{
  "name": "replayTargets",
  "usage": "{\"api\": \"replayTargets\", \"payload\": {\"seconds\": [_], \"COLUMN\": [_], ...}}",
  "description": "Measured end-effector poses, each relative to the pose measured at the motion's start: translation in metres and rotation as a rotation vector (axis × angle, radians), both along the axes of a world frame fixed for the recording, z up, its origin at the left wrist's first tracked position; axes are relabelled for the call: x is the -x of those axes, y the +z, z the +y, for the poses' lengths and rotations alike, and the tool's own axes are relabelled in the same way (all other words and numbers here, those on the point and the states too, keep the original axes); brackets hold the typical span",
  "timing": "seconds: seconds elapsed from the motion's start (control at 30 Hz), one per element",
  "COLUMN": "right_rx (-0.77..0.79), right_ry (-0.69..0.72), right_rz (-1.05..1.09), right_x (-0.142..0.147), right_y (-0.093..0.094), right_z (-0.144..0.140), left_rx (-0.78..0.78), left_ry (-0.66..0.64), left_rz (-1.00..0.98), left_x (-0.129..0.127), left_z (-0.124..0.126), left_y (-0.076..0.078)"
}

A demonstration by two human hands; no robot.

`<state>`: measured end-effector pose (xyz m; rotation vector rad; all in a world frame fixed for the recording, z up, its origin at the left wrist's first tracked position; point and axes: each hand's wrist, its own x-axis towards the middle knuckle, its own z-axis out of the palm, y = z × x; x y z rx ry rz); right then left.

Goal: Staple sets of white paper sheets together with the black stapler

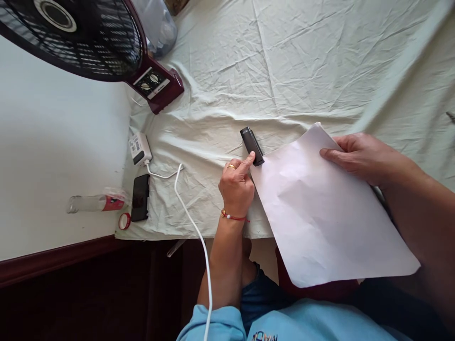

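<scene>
A black stapler (250, 143) lies on the cloth, its near end at the top left corner of a stack of white paper (327, 213). My left hand (237, 185), wearing a ring and a red string bracelet, is closed at that end. Its thumb presses on top of the stapler, and the other fingers are curled and partly hidden. With my right hand (366, 156) I grip the paper's upper right edge, thumb on top and fingers underneath. The sheets tilt over the table edge toward my lap.
A dark red fan (156, 85) stands at the upper left. Along the left edge are a white adapter (140, 148) with a white cable (192, 218), a black phone (140, 198), a red cap (124, 221) and a clear bottle (94, 203). Pale cloth (302, 61) covers the table.
</scene>
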<state>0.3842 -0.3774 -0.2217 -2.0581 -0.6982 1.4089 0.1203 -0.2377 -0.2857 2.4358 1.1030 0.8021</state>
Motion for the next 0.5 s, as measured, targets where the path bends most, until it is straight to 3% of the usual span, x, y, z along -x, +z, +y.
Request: {"api": "replayTargets", "payload": {"seconds": [0.27,0.4,0.5], "right_rx": [0.007,-0.038,-0.102], "right_ry": [0.074,0.143,0.176], "right_rz": [0.103,0.267,0.424], "right_x": [0.006,0.012,0.011], "right_y": [0.009,0.016,0.013], "right_z": [0.004,0.004,0.002], "left_rx": [0.103,0.263,0.283], "left_ry": [0.005,0.174,0.283], "left_rz": [-0.142,-0.237,-0.428], "left_x": [-0.001,0.003,0.007], "left_z": [-0.011,-0.015,-0.012], "left_y": [0.006,0.013,0.016]}}
